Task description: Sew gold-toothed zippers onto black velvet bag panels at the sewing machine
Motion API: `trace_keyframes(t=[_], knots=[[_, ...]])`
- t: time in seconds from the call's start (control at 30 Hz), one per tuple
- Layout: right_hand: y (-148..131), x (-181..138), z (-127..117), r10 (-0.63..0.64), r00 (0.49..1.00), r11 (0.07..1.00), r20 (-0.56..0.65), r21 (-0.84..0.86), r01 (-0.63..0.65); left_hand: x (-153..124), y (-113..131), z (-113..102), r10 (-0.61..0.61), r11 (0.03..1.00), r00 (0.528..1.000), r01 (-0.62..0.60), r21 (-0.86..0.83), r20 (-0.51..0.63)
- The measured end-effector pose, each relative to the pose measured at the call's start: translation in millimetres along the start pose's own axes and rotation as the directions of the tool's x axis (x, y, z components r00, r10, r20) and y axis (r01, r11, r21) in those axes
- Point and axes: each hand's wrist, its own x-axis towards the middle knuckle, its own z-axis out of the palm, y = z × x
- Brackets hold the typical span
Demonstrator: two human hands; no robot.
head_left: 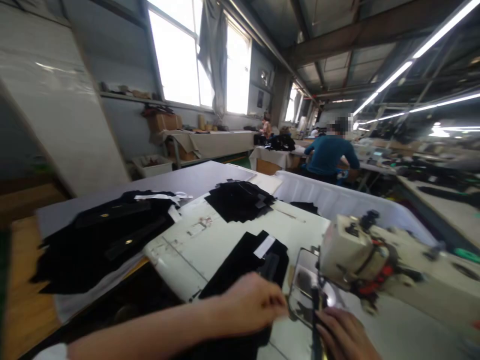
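Observation:
My left hand is closed, its fingers curled and slightly blurred, over the near end of a black fabric piece on the machine table. What its fingertips pinch, if anything, I cannot make out. A white label lies on the fabric's far end. At the lower right, my right hand has its fingers pressed against a narrow black strip with a yellowish edge. This strip runs up toward the needle area of a sewing machine, whose needle is hard to see.
A stack of black pieces sits farther back on the white table. More black garment parts cover the left side. Behind the machine stands a white plastic bin. A person in a teal top sits beyond.

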Motion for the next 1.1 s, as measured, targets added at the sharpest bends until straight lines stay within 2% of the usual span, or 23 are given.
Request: trace_keyframes(t=[0.07,0.13,0.2,0.27,0.4,0.53,0.67,0.73,0.83,0.9,1.1], knots=[[-25.3,9.4,-13.8,0.167,0.986,0.986,0.028,-0.003,-0.167,32.9,-5.6,-20.0,0.078,0.994,0.997,-0.077,0.081,-0.015],[-44.0,20.0,-21.9,0.263,0.963,0.965,0.061,-0.003,-0.263,69.8,-17.8,-32.3,0.153,0.980,0.988,-0.151,0.127,-0.005],[-51.3,27.8,-25.7,0.283,0.945,0.957,0.165,0.010,-0.289,99.6,-31.6,-32.9,0.207,0.967,0.977,-0.211,0.142,0.043],[-52.1,31.4,-29.1,0.317,0.925,0.947,0.208,-0.014,-0.321,112.2,-42.2,-25.6,0.234,0.957,0.969,-0.244,0.153,0.081],[-53.1,33.9,-37.2,0.359,0.897,0.927,0.260,0.013,-0.375,98.8,-45.2,-2.6,0.231,0.956,0.968,-0.244,0.166,0.096],[-55.7,37.1,-42.4,0.373,0.868,0.901,0.328,0.095,-0.423,90.7,-26.7,25.6,0.190,0.972,0.982,-0.191,0.135,0.023],[-59.3,35.7,-45.9,0.373,0.866,0.894,0.333,0.121,-0.431,74.6,-10.5,50.5,0.238,0.961,0.970,-0.230,0.155,-0.042],[-61.2,33.2,-47.0,0.373,0.869,0.894,0.324,0.125,-0.430,56.3,-10.6,61.3,0.314,0.931,0.948,-0.296,0.212,-0.055],[-63.2,30.4,-47.4,0.361,0.878,0.903,0.316,0.116,-0.413,30.9,-17.1,72.6,0.514,0.798,0.858,-0.480,0.366,0.004],[-63.9,29.9,-46.9,0.354,0.890,0.914,0.289,0.096,-0.395,22.9,-19.5,75.4,0.573,0.724,0.819,-0.529,0.443,0.042],[-65.1,30.6,-45.1,0.352,0.913,0.927,0.209,0.059,-0.371,30.8,-11.4,68.4,0.604,0.667,0.796,-0.536,0.518,0.045]])
